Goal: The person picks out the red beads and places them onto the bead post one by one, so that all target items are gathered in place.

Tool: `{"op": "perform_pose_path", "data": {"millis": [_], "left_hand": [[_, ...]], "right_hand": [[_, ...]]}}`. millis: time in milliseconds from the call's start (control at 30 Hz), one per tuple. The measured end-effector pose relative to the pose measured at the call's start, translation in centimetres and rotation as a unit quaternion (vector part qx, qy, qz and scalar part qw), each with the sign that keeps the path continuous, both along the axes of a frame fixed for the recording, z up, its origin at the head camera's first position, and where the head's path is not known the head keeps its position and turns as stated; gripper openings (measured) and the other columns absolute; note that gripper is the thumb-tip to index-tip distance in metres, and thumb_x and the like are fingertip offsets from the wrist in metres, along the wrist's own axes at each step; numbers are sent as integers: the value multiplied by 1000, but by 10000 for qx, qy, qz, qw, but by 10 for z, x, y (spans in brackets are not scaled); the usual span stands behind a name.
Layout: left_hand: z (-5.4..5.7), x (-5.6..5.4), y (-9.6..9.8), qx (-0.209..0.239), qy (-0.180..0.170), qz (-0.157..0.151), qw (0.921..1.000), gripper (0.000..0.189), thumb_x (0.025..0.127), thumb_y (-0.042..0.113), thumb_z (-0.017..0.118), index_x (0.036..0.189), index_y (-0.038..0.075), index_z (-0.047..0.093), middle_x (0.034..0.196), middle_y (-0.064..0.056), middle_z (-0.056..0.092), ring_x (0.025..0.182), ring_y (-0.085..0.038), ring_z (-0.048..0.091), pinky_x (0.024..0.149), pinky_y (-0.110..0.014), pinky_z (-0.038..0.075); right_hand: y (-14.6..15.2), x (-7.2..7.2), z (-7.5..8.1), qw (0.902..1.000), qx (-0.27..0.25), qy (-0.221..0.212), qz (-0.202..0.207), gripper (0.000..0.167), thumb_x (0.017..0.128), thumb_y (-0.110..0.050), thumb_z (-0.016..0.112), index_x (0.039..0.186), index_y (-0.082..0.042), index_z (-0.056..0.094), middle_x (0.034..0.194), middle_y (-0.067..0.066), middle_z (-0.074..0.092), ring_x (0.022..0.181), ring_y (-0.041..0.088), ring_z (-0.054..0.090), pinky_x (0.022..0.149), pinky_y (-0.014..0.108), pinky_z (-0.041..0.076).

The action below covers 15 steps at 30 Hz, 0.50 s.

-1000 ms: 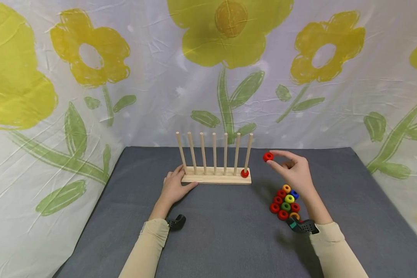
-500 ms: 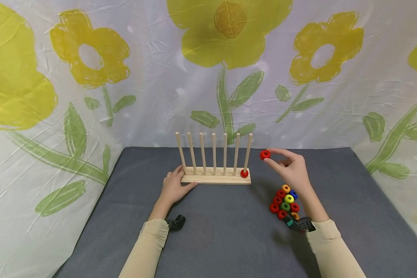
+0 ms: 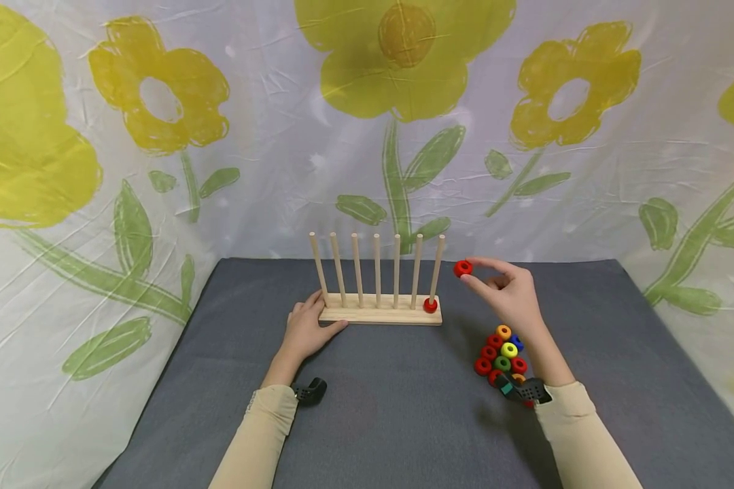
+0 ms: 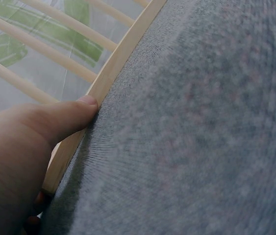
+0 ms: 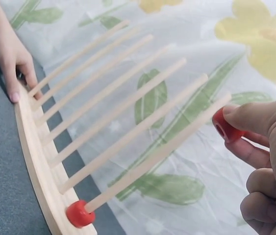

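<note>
My right hand (image 3: 514, 295) pinches a red wooden bead (image 3: 463, 268) between thumb and index finger. The bead is in the air just right of the rightmost peg's top, apart from it in the head view; its hole shows in the right wrist view. A wooden peg rack (image 3: 379, 315) with a row of upright pegs stands on the table. Around its left end, my left hand (image 3: 306, 331) grips the base, thumb (image 4: 74, 117) along the front edge and fingers behind. Another red bead (image 5: 80, 213) sits at the foot of the rightmost peg.
Several loose beads (image 3: 503, 363) in red, yellow, green, blue and orange lie below the right forearm, partly hidden by its wrist camera (image 3: 526, 389). Grey cloth (image 3: 391, 407) covers the table. Behind rises a curtain (image 3: 269, 170) printed with flowers.
My right hand has moved a little left and up with the red bead, bringing it closer to the rightmost peg. The left hand and the rack have stayed put.
</note>
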State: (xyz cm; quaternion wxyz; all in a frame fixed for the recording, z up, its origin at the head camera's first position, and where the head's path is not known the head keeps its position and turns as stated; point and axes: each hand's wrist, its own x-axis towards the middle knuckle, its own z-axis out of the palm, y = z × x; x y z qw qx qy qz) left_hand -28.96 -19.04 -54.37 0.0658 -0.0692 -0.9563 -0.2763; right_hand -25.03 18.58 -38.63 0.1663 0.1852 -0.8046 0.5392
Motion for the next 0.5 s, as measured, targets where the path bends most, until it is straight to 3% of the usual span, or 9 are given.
{"op": "perform_pose_path", "data": {"millis": [500], "left_hand": [[1,1,0,-14,28,-32,10000,83,91,54,72,151,2,49,160,-18,32,126,-41,42,99,-56,32]], "right_hand": [[-5,-6,6,9999,-47,112,7,28,91,-1,76,118,5,72,46,0,28,41,4,19,42,31,19]]}}
